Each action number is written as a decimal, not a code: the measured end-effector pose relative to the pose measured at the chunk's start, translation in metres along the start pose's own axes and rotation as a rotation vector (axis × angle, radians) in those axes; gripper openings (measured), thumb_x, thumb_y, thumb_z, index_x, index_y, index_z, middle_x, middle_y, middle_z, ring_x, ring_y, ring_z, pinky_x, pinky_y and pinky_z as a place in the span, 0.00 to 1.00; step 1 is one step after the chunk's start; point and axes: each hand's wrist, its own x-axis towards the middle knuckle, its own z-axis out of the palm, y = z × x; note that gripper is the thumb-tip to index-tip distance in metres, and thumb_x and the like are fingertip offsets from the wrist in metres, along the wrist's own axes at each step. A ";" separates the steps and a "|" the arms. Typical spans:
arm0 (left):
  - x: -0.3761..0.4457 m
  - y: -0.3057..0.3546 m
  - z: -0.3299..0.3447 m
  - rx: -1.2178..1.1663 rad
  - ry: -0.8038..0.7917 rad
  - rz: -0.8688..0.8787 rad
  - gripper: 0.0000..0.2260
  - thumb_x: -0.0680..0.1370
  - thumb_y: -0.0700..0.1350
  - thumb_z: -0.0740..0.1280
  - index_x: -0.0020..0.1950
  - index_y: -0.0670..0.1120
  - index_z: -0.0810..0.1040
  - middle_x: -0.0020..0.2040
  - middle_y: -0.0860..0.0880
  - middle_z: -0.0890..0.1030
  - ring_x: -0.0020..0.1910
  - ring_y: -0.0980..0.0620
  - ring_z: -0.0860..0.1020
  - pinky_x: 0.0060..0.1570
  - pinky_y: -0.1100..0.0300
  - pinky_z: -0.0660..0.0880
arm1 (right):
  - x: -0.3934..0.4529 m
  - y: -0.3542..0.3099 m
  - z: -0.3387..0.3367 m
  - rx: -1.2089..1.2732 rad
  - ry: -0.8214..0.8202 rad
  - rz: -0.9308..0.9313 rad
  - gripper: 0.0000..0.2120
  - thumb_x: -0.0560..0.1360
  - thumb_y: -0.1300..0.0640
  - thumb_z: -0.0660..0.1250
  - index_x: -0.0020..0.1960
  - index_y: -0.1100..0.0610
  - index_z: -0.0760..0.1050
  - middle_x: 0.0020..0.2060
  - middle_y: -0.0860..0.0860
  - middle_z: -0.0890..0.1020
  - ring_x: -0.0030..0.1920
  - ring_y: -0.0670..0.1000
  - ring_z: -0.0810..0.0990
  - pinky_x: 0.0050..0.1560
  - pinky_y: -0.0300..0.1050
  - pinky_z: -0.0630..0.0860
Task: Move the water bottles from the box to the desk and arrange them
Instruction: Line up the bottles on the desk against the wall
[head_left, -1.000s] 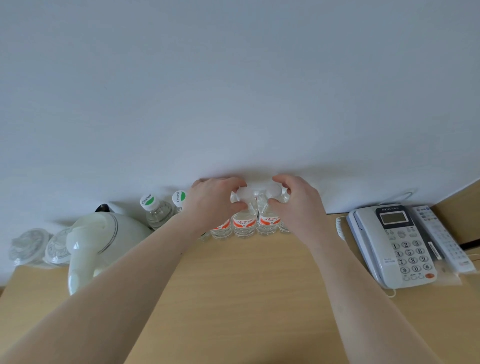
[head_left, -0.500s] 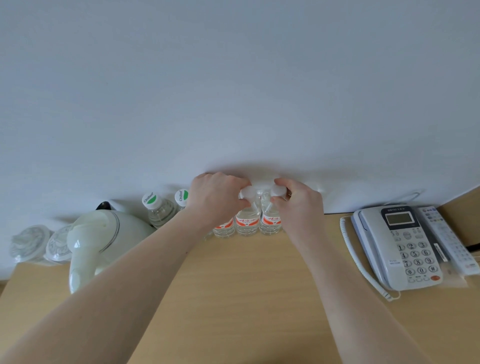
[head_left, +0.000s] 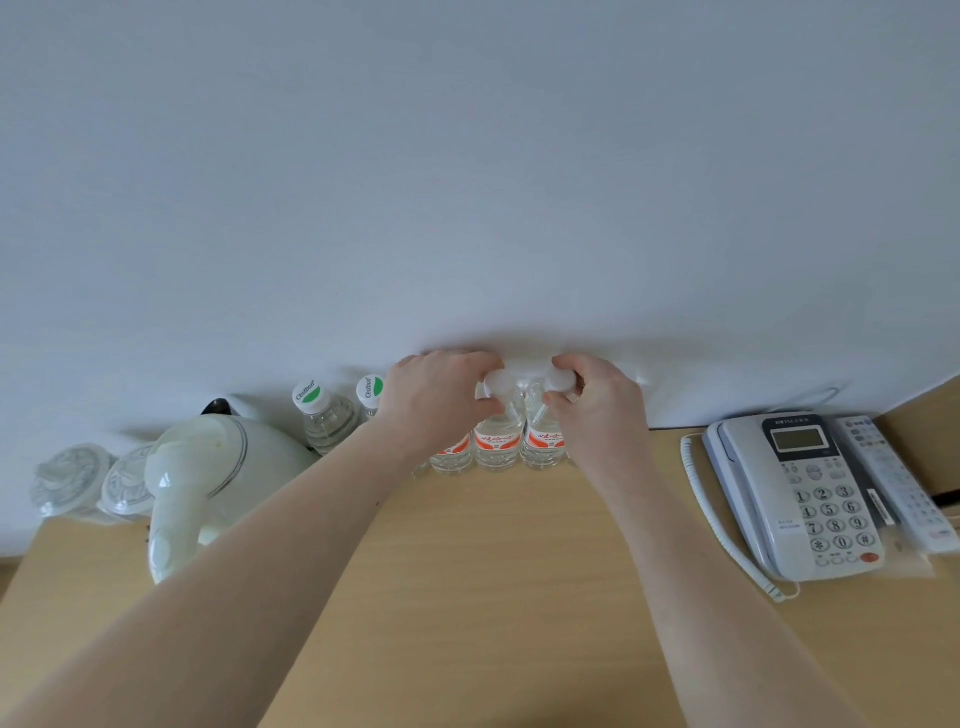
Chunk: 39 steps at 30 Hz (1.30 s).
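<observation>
Bottles with red-and-white labels (head_left: 497, 441) stand upright in a tight row at the back of the desk (head_left: 493, 571), touching or nearly touching the wall. The left hand (head_left: 439, 400) curls its fingers round the white cap of one bottle, and the right hand (head_left: 597, 405) pinches the cap of its neighbour, so both hands are clamped on bottle tops. This looks like the arranging step: squaring the row. Next, I judge, the hands need to let go gently, without tipping anything. Two green-capped bottles (head_left: 322, 415) stand just left, then a pale kettle (head_left: 218, 483); a telephone (head_left: 800, 493) sits well to the right. No box is in view.
</observation>
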 end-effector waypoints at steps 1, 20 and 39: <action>-0.002 -0.001 -0.001 -0.025 -0.006 0.002 0.19 0.77 0.58 0.70 0.68 0.60 0.75 0.60 0.60 0.81 0.60 0.51 0.79 0.51 0.57 0.69 | 0.000 -0.001 -0.001 -0.009 0.003 -0.004 0.17 0.75 0.63 0.73 0.64 0.59 0.80 0.59 0.54 0.82 0.58 0.54 0.80 0.57 0.40 0.71; -0.009 -0.037 -0.009 -0.010 -0.047 0.003 0.16 0.79 0.47 0.69 0.68 0.50 0.79 0.60 0.47 0.83 0.58 0.44 0.79 0.54 0.55 0.71 | -0.013 -0.041 0.037 -0.106 -0.071 -0.066 0.16 0.77 0.63 0.69 0.65 0.59 0.79 0.62 0.55 0.80 0.57 0.57 0.79 0.57 0.47 0.72; -0.025 -0.047 -0.022 -0.173 0.018 -0.003 0.17 0.77 0.44 0.72 0.66 0.49 0.80 0.60 0.49 0.81 0.57 0.46 0.79 0.52 0.57 0.70 | -0.014 -0.055 0.040 -0.043 -0.030 -0.122 0.21 0.76 0.52 0.74 0.66 0.58 0.77 0.61 0.54 0.79 0.58 0.54 0.78 0.51 0.37 0.65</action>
